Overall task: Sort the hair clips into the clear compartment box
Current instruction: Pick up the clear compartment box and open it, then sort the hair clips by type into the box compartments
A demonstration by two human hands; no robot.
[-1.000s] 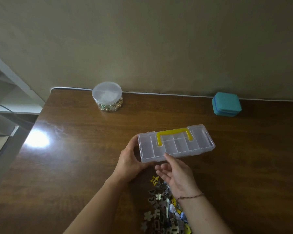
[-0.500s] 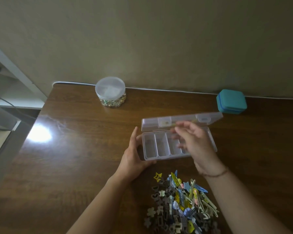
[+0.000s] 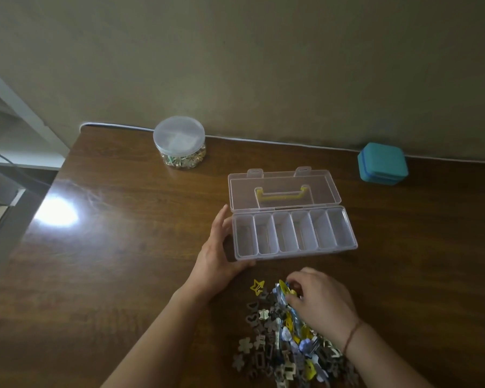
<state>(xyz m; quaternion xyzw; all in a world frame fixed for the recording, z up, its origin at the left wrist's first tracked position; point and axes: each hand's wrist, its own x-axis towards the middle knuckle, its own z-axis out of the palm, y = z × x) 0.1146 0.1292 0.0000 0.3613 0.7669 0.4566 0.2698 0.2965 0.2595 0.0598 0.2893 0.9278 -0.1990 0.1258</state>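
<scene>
Left hand (image 3: 217, 254) fingers grip box (image 3: 294, 249) | right hand (image 3: 321, 302) fingers curled on clips (image 3: 275, 343)

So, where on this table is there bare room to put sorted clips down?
Bare wood lies left of the left hand, and right of the box below the teal case. It is crowded under the right hand, where the clip pile lies.

One wide-angle camera sits on my head, looking forward and down over the tabletop (image 3: 123, 247) toward the wall behind it. It is close enough that my forearms enter from the bottom edge, with the far edge of the tabletop across the middle. No second view shares the scene.
</scene>
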